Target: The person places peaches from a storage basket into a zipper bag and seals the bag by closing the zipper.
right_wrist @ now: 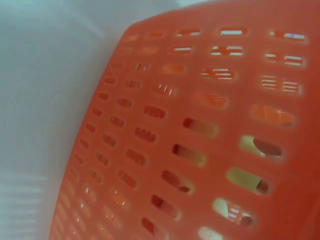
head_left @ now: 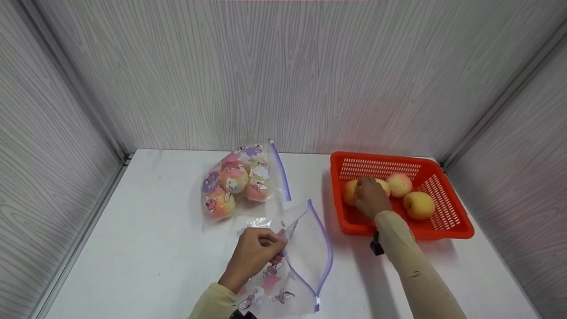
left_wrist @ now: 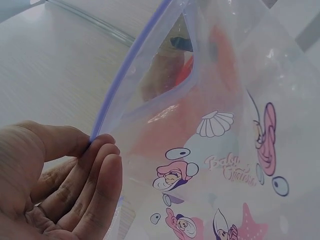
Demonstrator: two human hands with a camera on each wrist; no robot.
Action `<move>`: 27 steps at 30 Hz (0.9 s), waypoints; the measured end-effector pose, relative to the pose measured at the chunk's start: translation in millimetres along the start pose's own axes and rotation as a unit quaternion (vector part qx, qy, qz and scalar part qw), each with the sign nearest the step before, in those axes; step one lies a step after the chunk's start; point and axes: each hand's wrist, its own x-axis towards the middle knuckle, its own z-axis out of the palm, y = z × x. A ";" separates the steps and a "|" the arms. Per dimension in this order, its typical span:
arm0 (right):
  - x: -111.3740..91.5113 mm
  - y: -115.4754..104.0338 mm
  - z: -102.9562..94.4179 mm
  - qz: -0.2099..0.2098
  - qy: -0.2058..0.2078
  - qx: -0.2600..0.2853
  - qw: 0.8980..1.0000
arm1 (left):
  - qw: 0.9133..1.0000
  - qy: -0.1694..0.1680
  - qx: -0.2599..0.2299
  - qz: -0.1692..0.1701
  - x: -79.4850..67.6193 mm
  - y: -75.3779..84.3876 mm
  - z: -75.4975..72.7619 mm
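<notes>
Clear zip bag (head_left: 283,274), lower centre of frame, rim in pinch of left hand (head_left: 257,250), open mouth lengthwise top-to-bottom, facing peaches (head_left: 399,185) in red basket (head_left: 438,233), right; over these, nearer right hand (head_left: 372,197), grip impossible to tell.

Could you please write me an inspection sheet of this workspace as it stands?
Surface: white table, bags and basket on it.
Job's things: zip bag holding fruit; open zip bag, no fruit seen inside; red basket with loose peach-like fruits.
Clutter: nothing seen.
Hands: left hand pinches the open bag's edge; right hand is in the basket at the fruit, grip unclear.
Cables: nothing seen.
Surroundings: grey wood-grain panels behind and at both sides.
</notes>
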 end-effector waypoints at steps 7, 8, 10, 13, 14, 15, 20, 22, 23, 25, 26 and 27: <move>-4.9 2.6 -1.4 0.036 -0.002 0.037 0.999 | 1.000 -0.002 0.001 -0.004 -0.9 -0.1 -0.5; -5.4 2.5 -2.0 0.044 -0.004 0.046 0.998 | 1.000 -0.002 0.000 -0.004 -1.0 0.0 -0.8; -6.6 1.7 -3.0 0.061 -0.012 0.066 0.996 | 1.000 -0.001 -0.002 -0.003 -1.4 0.1 -1.3; -8.4 -0.7 -3.5 0.092 -0.038 0.095 0.990 | 1.000 -0.001 -0.001 0.000 -2.2 -0.4 -2.3; -8.7 -1.5 -3.4 0.101 -0.046 0.101 0.989 | 1.000 -0.001 0.000 0.002 -2.5 -0.6 -2.6; -8.8 -2.1 -3.0 0.106 -0.053 0.105 0.987 | 1.000 -0.001 0.001 0.004 -2.8 -0.9 -2.7; -9.5 -3.5 -1.6 0.115 -0.092 0.088 0.985 | 1.000 -0.001 0.005 0.010 -3.8 -1.6 -2.8; -10.0 -3.6 -0.5 0.116 -0.104 0.075 0.985 | 1.000 -0.002 0.003 0.010 -4.1 -1.8 -2.7; -10.3 -3.4 0.2 0.115 -0.106 0.067 0.985 | 1.000 -0.002 0.002 0.009 -4.2 -1.9 -2.6; -10.8 -3.0 0.9 0.123 -0.101 0.062 0.985 | 1.000 0.000 0.000 0.007 -4.6 -1.8 -2.6; -12.0 -2.7 0.5 0.126 -0.099 0.068 0.985 | 1.000 0.001 0.000 0.005 -4.7 -1.9 -2.4; -14.0 -3.6 -0.8 0.135 -0.090 0.075 0.984 | 1.000 0.001 -0.003 0.004 -4.9 -2.2 -2.4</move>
